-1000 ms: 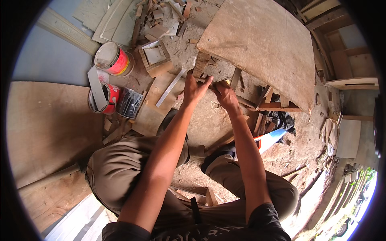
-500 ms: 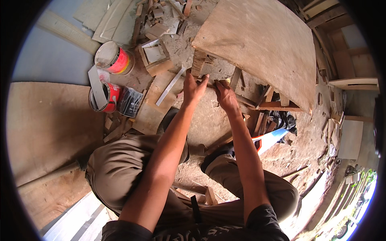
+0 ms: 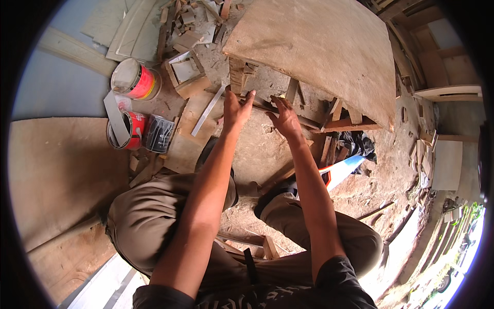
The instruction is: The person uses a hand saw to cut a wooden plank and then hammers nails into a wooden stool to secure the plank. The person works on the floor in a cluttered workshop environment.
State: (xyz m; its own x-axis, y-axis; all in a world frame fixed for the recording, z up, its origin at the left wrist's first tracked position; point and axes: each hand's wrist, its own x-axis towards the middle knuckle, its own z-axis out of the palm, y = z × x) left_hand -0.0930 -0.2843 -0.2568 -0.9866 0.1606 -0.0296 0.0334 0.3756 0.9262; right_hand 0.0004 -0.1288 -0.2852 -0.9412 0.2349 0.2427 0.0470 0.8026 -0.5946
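Panel [image 3: 314,49] at top centre might tip if its frame [image 3: 352,124] is pushed unevenly, the right hand [image 3: 286,119] open near the rail [image 3: 310,122], the left hand [image 3: 238,110] too hidden to tell its hold.

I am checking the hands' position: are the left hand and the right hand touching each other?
Apart. The head view shows a plain gap between left hand and right hand, with floor visible there.

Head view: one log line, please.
left hand: at brown wooden leg; right hand: open near brown wooden rail; tan plywood panel: ahead
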